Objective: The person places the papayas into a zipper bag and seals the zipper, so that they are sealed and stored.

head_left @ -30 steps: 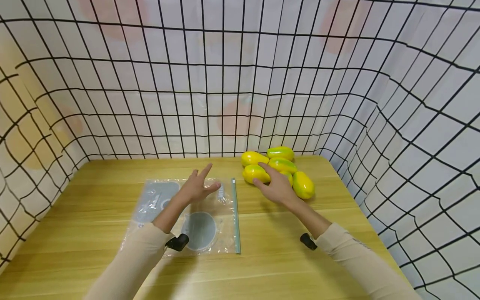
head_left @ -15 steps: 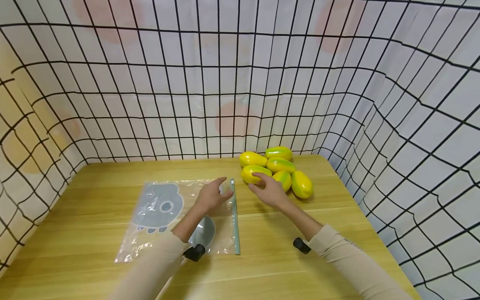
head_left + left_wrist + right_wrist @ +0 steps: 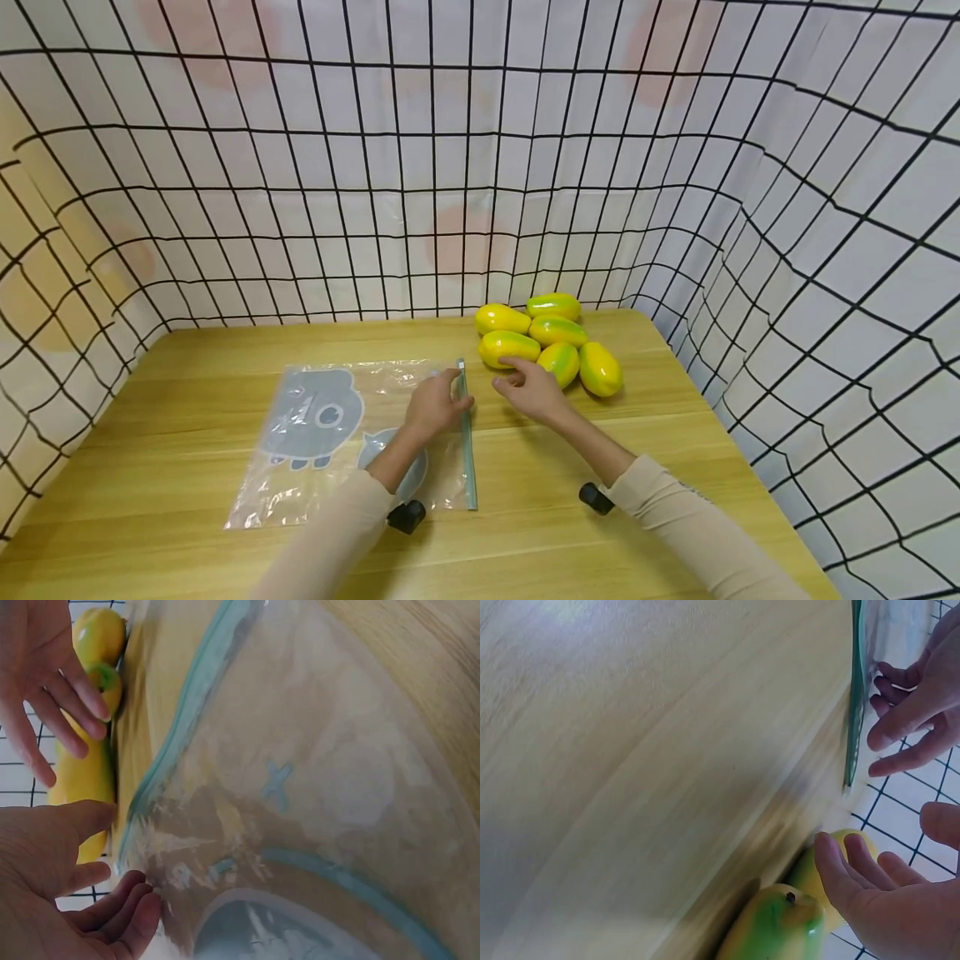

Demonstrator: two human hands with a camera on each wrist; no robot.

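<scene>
A clear zip bag (image 3: pixel 382 383) with a grey-blue cartoon animal print lies flat on the table, its green zip strip (image 3: pixel 470 479) along the right side. Over the bag, close to that strip, is my left hand (image 3: pixel 433 408), thumb spread from loosely bent fingers and nothing held. The left wrist view shows its fingertips (image 3: pixel 146 919) right by the bag's edge. Several yellow-green, mango-like fruits (image 3: pixel 555 331) lie in a cluster at the back right. My right hand (image 3: pixel 534 392) is just in front of them, fingers bent loosely and holding nothing, overlapping the nearest fruit (image 3: pixel 510 348).
The wooden table (image 3: pixel 547 533) is bordered at the back and sides by a black wire grid (image 3: pixel 450 133) with white sheeting behind it. The fruits sit close to the back grid.
My left hand has moved right across the bag to its zip strip. My right hand has drawn back slightly toward me from the fruits, its fingers bending more.
</scene>
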